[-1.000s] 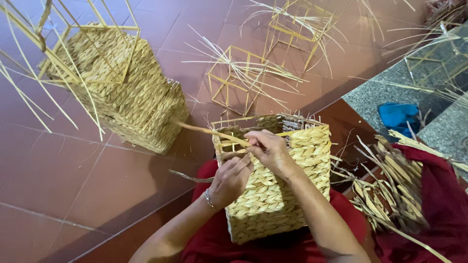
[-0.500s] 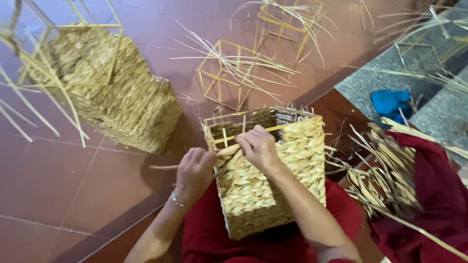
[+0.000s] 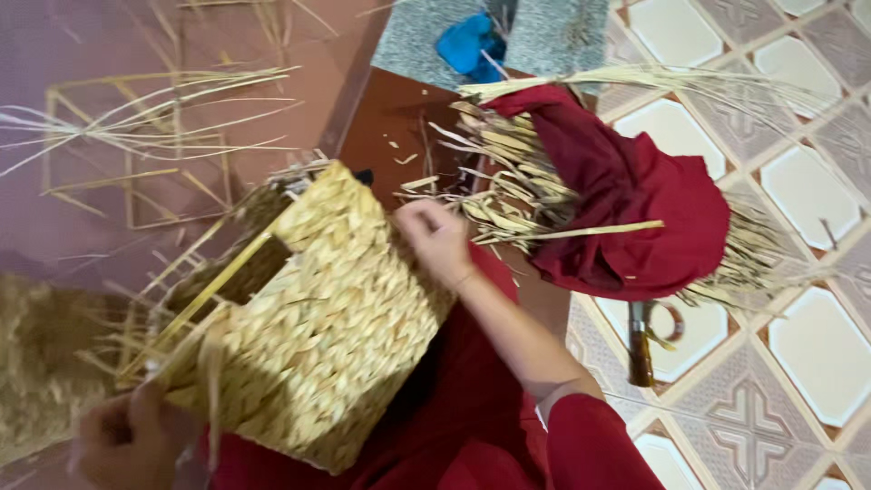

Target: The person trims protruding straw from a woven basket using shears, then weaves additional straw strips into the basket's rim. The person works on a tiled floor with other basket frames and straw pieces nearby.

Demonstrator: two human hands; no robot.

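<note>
- The woven basket [image 3: 318,336] is lying tilted across the person's lap, between the two hands, its open top pointing up and to the left.
- Its walls are looking fully woven in pale straw right up to the rim, so I'm judging the body as largely done.
- At the rim, loose strand ends and bare frame sticks [image 3: 204,281] are poking out, so the top edge seems to be what is left to finish.
- The left hand [image 3: 127,440] is gripping the basket's lower corner, fingers closed on the rim and the loose ends there; blur is hiding the exact hold.
- The right hand [image 3: 440,238] is curling in at the basket's far corner, fingers drawn together, right where the straw bundle [image 3: 508,195] begins; whether it is pinching a strand I cannot tell.
- Just beyond the right hand, that one bundle is lying partly wrapped in one dark red cloth [image 3: 635,200].
- Further out on the right hand's side, one pair of scissors [image 3: 646,338] is resting on the patterned tiles [image 3: 817,354].
- Past the bundle, one blue object [image 3: 467,41] is sitting on a grey slab.
- Above the left hand, one bare stick frame [image 3: 118,154] is lying on the red floor, well apart.
- Beside the left hand, one more woven piece [image 3: 41,363] is showing at the picture's edge.
- Count: two hands, one basket in work.
</note>
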